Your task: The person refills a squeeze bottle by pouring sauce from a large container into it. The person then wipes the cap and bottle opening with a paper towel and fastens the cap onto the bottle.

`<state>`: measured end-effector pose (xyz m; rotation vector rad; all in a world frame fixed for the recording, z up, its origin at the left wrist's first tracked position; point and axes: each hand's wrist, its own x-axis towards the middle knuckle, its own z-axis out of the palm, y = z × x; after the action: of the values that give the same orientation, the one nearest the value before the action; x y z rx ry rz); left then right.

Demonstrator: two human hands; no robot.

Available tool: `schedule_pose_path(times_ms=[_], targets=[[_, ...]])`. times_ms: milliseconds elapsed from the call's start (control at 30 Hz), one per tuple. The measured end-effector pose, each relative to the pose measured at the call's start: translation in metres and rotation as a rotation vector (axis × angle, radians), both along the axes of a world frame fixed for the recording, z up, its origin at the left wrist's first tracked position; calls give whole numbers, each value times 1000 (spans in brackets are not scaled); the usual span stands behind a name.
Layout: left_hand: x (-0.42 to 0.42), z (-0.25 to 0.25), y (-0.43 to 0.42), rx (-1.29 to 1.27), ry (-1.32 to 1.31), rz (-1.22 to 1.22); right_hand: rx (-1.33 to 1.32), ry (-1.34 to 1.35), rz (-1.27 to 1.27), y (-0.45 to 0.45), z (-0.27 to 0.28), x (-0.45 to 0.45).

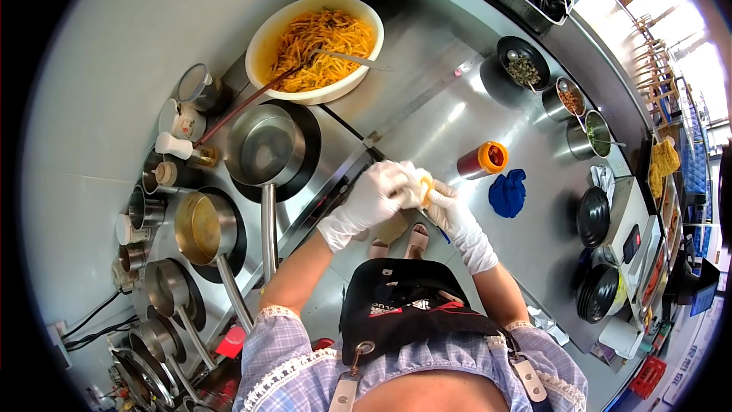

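Observation:
Both my hands wear white gloves and meet in front of the apron. My left hand (370, 202) is closed around a crumpled white cloth or tissue (410, 175). With thumb and fingers, my right hand (459, 221) pinches a small yellow-orange piece (427, 188), which looks like a lid and touches the white cloth. Its exact shape is partly hidden by the fingers. On the steel counter to the right stands a jar (483, 161) with an orange rim and red contents. Beside it lies a crumpled blue cloth (507, 193).
A white bowl of orange shreds (263, 76) with utensils stands at the back. Several saucepans (264, 145) sit on burners at left, handles pointing towards me. Small containers of toppings (563, 99) and black bowls (593, 215) line the right side of the steel counter (427, 107).

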<state>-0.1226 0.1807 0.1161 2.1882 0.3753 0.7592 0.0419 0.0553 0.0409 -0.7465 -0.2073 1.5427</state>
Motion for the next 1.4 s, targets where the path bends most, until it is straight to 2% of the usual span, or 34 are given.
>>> schedule_pose_path(times_ms=[33,67,133,167,267,333,400,533,633,733,767,833,867,933,967,1067,1200,1267,1300,1367,1400], targets=[[-3,-1,4,-184,-83,67,-1,-1,-5,0,5,1],[-4,1,14,-335,-285,72,34,99,-32,-1,10,4],[-14,-10,23,-802,-310,100,72,198,-63,0,21,6],[-14,-18,24,-829,-406,102,73,240,-54,1,28,6],[-13,-25,20,-865,-383,95,92,319,18,3,31,8],[-12,-21,11,-984,-327,61,107,357,83,3,33,8],[-5,-19,6,-908,-306,131,152,354,130,3,37,7],[1,-25,4,-750,-345,91,134,373,122,2,34,5],[5,-24,3,-370,-195,294,83,355,73,0,30,5],[3,-24,5,-253,-129,260,60,359,63,0,29,6],[2,-24,3,-252,-127,259,50,361,56,0,29,6],[-1,-26,-2,-758,-170,255,40,364,47,-1,28,6],[0,-27,-2,-757,-169,254,44,370,48,0,27,6],[2,-22,-4,-828,-374,137,48,376,48,0,27,5],[-2,-7,-8,-695,-227,285,48,361,31,0,28,4],[-2,-16,-9,-661,-144,407,40,346,13,0,28,2],[-7,-37,-7,-656,-166,332,57,366,34,-1,21,2],[-8,-31,-6,-380,-65,344,51,375,43,-1,20,2],[-7,-29,-8,-381,-64,343,44,383,54,-1,20,2],[1,4,-16,-369,-223,214,29,390,44,-2,14,2],[4,1,-18,-372,-221,216,13,398,37,-4,11,1]])
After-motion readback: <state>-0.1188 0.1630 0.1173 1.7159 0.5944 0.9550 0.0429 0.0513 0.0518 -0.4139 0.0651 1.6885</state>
